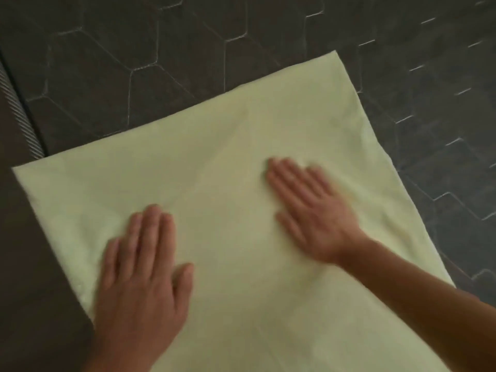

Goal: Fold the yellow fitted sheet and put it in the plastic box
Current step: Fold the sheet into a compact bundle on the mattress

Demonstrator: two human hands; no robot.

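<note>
— Where's the sheet just now?
— The yellow sheet [214,146] lies spread on the dark tiled floor [161,63], and I'd judge it is already folded down to a rectangle. Both hands lie flat on it, fingers straight, gripping nothing. The left hand [142,264] is near the sheet's left edge. The right hand [314,213] is about its middle, and blurred.
— Smoothing it, then?
— Looks so to me. To do it well, I'd press from the sheet's middle outward and push the soft creases toward its edges. Then I'd square its far corners before the next fold, so the layers don't creep.
— And the plastic box?
— Nowhere in view. No container shows around the sheet, so I can't say what it holds.
</note>
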